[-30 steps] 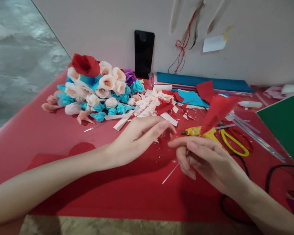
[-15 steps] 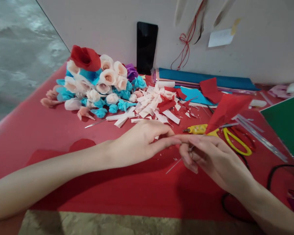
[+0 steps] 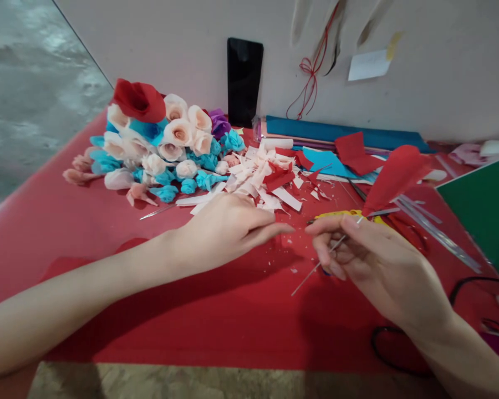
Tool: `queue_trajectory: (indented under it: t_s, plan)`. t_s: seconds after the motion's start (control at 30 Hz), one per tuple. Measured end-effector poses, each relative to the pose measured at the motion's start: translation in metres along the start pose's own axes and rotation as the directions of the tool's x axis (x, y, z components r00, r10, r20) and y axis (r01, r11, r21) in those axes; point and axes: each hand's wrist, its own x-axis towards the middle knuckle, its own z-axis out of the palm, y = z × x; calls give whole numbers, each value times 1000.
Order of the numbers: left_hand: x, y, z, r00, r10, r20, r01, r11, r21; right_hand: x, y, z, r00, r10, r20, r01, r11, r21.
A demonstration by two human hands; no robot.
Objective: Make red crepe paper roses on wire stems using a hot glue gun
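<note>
My right hand (image 3: 370, 260) is closed on a thin wire stem (image 3: 316, 269) that carries a rolled red paper cone (image 3: 395, 177) at its upper end. The wire's free end slants down to the left over the red tablecloth (image 3: 216, 321). My left hand (image 3: 228, 227) rests palm down on the cloth just left of the right hand, fingers stretched toward it and holding nothing. Small paper crumbs lie between the two hands. A heap of white and red paper strips (image 3: 270, 177) sits right behind the left hand.
A pile of paper roses (image 3: 162, 144) in cream, blue and red lies at the back left. A black phone (image 3: 244, 80) leans on the wall. Yellow scissors (image 3: 341, 213), blue paper sheets (image 3: 341, 133), a green board (image 3: 482, 216) and black cable (image 3: 474, 285) lie right.
My left fingertips touched the right hand half a second ago and have drawn back. The right hand has turned and lifted the red cone slightly to the right.
</note>
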Motion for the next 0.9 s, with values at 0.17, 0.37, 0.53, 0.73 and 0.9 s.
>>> queue_trajectory:
  t_s: [0.17, 0.37, 0.53, 0.73, 0.9]
  plan:
    - [-3, 10, -3, 985, -73, 154, 85, 993, -76, -1, 4, 0, 999, 31, -19, -33, 996, -85]
    - [-6, 23, -3, 972, -40, 230, 61, 995, -84, -2, 11, 1, 999, 5, -47, -15, 977, -211]
    - [-10, 25, 7, 996, 9, 90, -9, 1000, -8, -4, 14, 6, 995, -99, 20, 101, 966, -239]
    - [-7, 22, 8, 987, -2, 158, 11, 999, -52, -5, 15, 5, 987, -160, 2, 148, 908, -393]
    - [-5, 20, 8, 988, 5, 155, 2, 999, -48, -4, 15, 3, 986, -168, -17, 147, 902, -406]
